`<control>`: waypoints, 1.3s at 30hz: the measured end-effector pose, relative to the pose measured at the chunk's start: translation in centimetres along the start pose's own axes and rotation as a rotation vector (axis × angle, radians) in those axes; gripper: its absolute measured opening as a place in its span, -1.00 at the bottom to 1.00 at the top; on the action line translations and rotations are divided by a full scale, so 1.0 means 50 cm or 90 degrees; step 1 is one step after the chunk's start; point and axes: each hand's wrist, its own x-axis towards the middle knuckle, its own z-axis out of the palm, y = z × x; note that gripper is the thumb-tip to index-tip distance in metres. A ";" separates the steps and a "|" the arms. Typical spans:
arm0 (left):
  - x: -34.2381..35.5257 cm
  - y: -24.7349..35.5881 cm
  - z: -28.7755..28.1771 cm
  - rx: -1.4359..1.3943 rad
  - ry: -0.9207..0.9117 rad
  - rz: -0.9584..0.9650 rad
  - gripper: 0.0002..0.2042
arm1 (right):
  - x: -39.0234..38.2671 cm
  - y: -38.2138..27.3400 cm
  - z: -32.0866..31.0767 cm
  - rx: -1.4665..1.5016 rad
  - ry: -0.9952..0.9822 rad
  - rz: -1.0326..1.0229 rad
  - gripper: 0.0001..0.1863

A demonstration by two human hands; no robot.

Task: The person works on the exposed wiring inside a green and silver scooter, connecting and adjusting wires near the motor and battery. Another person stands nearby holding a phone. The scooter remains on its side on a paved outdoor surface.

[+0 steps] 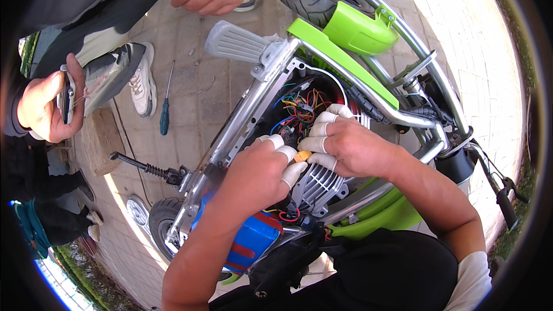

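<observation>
This is an outdoor paved spot used for repair work, judging by the sunlit paving [461,40], edging greenery [80,273], opened scooter [360,75] and screwdriver [165,116].

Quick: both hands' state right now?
Left hand: closed, fingertips pinching the yellow connector.
Right hand: closed, fingertips on the same yellow connector.

No lettering, number or sign can be read, neither on the blue box-shaped pack with red stripes [257,235] at lower centre nor on the glossy lime-green curved fender [360,30] at upper right.
</observation>
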 end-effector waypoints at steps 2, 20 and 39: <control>-0.001 0.001 0.003 -0.003 -0.004 -0.009 -0.80 | 0.001 -0.001 0.000 -0.001 -0.002 0.008 -0.70; 0.002 0.004 -0.003 -0.035 -0.002 -0.015 -0.76 | 0.003 0.000 0.000 0.030 0.017 0.001 -0.74; 0.004 -0.009 -0.006 -0.082 0.012 0.036 -0.79 | 0.004 0.003 -0.002 0.028 0.013 -0.015 -0.74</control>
